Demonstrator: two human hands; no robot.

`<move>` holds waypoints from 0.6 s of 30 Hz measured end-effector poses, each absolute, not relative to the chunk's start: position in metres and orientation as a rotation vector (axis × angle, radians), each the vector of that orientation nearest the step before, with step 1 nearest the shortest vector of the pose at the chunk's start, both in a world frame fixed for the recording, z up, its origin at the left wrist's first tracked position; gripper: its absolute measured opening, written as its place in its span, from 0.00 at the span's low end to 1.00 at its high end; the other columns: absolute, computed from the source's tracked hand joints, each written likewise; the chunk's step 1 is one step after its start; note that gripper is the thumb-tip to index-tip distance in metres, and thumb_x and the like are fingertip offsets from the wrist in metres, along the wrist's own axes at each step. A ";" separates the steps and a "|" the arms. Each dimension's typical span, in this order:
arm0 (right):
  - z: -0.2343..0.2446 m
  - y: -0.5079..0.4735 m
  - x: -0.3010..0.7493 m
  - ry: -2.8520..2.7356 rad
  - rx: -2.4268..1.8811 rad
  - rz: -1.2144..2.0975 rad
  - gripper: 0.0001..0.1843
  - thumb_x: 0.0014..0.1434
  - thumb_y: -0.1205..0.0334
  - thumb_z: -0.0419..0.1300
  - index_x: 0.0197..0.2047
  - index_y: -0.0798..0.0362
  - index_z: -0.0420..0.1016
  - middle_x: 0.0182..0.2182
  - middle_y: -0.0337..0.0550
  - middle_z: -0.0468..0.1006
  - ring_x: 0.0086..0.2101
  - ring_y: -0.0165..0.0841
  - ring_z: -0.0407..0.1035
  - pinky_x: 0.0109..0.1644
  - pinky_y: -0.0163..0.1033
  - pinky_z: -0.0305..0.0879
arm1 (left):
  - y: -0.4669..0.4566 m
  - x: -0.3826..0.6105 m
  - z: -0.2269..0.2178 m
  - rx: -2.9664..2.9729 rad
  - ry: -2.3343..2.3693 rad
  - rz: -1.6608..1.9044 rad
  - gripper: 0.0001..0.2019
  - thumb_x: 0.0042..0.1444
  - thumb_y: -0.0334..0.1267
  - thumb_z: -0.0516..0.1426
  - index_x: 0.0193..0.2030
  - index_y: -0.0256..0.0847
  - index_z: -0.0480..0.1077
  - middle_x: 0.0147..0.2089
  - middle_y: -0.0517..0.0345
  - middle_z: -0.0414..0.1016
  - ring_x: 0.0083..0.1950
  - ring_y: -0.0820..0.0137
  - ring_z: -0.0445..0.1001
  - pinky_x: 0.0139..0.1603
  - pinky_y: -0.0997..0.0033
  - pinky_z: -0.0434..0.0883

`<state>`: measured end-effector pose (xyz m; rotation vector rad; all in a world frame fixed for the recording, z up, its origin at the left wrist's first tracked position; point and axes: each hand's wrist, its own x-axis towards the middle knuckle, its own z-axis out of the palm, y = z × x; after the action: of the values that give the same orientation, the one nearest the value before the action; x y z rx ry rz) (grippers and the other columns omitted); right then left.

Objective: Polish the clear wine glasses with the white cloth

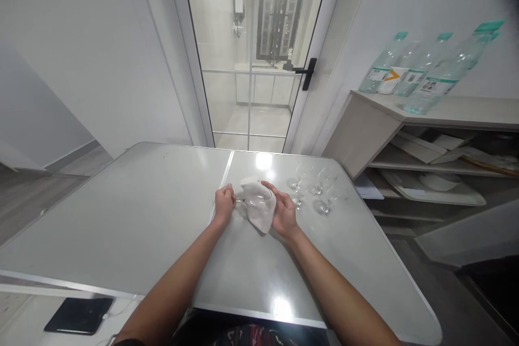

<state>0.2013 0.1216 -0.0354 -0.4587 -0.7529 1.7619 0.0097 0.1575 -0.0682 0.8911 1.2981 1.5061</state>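
My left hand point(225, 203) is closed around the stem end of a clear wine glass point(256, 201), which lies on its side in the air above the table. A white cloth point(263, 217) wraps the bowl of the glass. From the right, my right hand point(284, 211) grips the cloth, its fingers curled over the cloth's far edge. To the right of that hand, several clear stemmed glasses point(324, 206) stand on the table; their outlines are faint.
The grey table point(162, 216) has a white seam across it. Beyond it is a glass door point(249, 71) with a black handle. At right, a shelf unit point(373, 111) bears several plastic bottles point(432, 86). A black tablet-like object point(79, 315) lies at lower left.
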 end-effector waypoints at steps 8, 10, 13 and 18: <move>-0.044 0.122 0.192 -0.834 -0.530 1.636 0.49 0.43 0.76 0.66 0.68 0.42 0.65 0.60 0.39 0.75 0.53 0.38 0.72 0.54 0.39 0.71 | 0.161 0.012 -0.070 0.779 1.197 1.696 0.22 0.63 0.53 0.56 0.24 0.40 0.60 0.21 0.66 0.55 0.19 0.78 0.53 0.19 0.77 0.54; -0.045 0.121 0.188 -0.847 -0.542 1.595 0.48 0.46 0.72 0.71 0.69 0.41 0.64 0.62 0.41 0.74 0.57 0.38 0.70 0.58 0.40 0.70 | 0.161 0.013 -0.070 0.769 1.174 1.684 0.23 0.63 0.54 0.56 0.24 0.40 0.60 0.20 0.66 0.54 0.19 0.79 0.53 0.19 0.77 0.54; -0.046 0.123 0.187 -0.875 -0.565 1.516 0.47 0.46 0.68 0.76 0.67 0.41 0.66 0.64 0.42 0.71 0.59 0.38 0.69 0.61 0.41 0.69 | 0.158 0.016 -0.068 0.836 1.131 1.619 0.23 0.62 0.56 0.57 0.25 0.40 0.60 0.21 0.67 0.54 0.20 0.79 0.53 0.20 0.78 0.54; -0.052 0.128 0.192 -0.877 -0.606 1.386 0.39 0.49 0.60 0.76 0.63 0.45 0.69 0.59 0.45 0.74 0.54 0.38 0.71 0.57 0.41 0.71 | 0.145 0.024 -0.058 1.165 1.017 1.279 0.24 0.60 0.58 0.60 0.27 0.39 0.65 0.23 0.64 0.61 0.23 0.76 0.61 0.24 0.76 0.61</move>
<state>0.1917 0.1281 -0.0521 -0.6064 -0.8773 1.3857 0.0239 0.1452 -0.0576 1.1652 1.0169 1.2791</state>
